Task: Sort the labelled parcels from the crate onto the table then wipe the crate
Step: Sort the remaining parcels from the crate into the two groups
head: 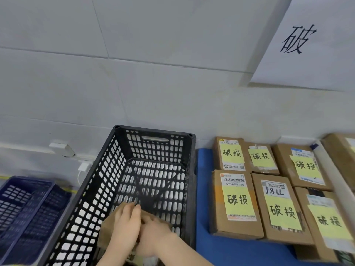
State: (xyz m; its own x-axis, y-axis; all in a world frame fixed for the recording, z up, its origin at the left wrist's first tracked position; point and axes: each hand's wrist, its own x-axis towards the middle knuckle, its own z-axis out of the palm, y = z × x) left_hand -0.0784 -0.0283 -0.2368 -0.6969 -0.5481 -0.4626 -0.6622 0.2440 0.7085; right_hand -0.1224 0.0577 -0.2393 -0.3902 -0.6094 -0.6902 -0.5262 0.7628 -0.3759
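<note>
White tiled wall (134,83) behind blue table (203,208), black crate (190,169).

single head view, worn by the person, looking forward and steeply down from close above the crate (153,181), which fills the lower centre. wall (134,73) takes the upper half, straight ahead at 12 o'clock. parcels (269,189) on the table (203,189) lie near at 3 o'clock, a blue crate (28,208) at 8 o'clock. both hands enter at 6 o'clock.
</note>
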